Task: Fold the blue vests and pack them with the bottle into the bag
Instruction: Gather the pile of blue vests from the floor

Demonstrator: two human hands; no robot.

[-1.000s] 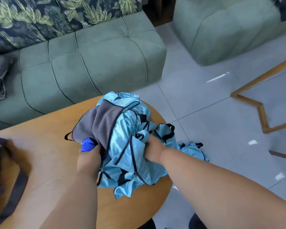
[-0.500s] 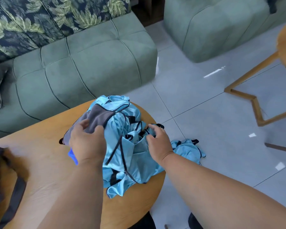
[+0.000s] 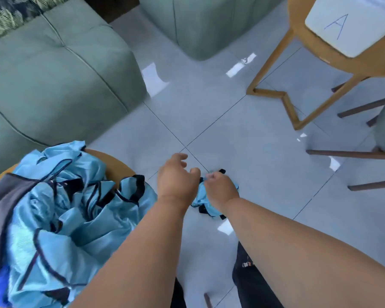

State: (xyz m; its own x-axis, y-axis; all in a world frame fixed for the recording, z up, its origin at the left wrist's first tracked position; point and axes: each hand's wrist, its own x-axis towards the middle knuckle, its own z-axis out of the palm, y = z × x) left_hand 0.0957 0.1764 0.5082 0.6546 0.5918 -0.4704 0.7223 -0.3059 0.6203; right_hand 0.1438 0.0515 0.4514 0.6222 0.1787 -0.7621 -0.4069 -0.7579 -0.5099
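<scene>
While the big heap of blue vests (image 3: 60, 221) sits crumpled on the round wooden table (image 3: 116, 165) at the left, one stray vest (image 3: 203, 202) is down over the tiled floor (image 3: 242, 152) – the right hand (image 3: 220, 190) has its fingers curled into it. The left hand (image 3: 176, 176) hangs just beside it, fingers loosely bent, holding nothing (bottle and bag aren't clearly visible).

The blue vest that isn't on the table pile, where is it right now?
In the head view, the stray vest is low over the tiled floor, right of the wooden table, gripped by the right hand with the left hand beside it.
</scene>
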